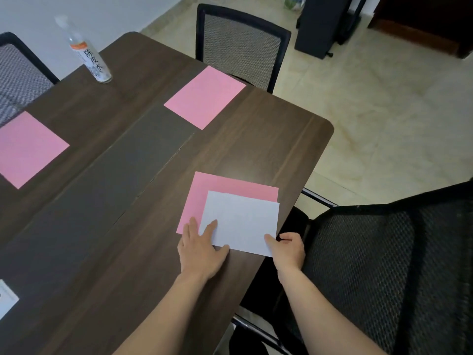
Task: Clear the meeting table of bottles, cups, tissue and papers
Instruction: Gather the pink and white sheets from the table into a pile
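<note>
Hands first: the left hand (202, 248) lies flat, fingers spread, pressing the near pink sheet (204, 190) and the near left corner of the white sheet (243, 221) lying on it. The right hand (288, 248) pinches the white sheet's near right corner at the right edge of the table (102, 201). Such paper is probably light, limp and slick, so it is best slid off the edge and gripped by a corner. Farther off lie a left pink sheet (28, 148) and a far pink sheet (204, 97). At the far left stands a clear bottle (89, 55), best grasped round its body.
</note>
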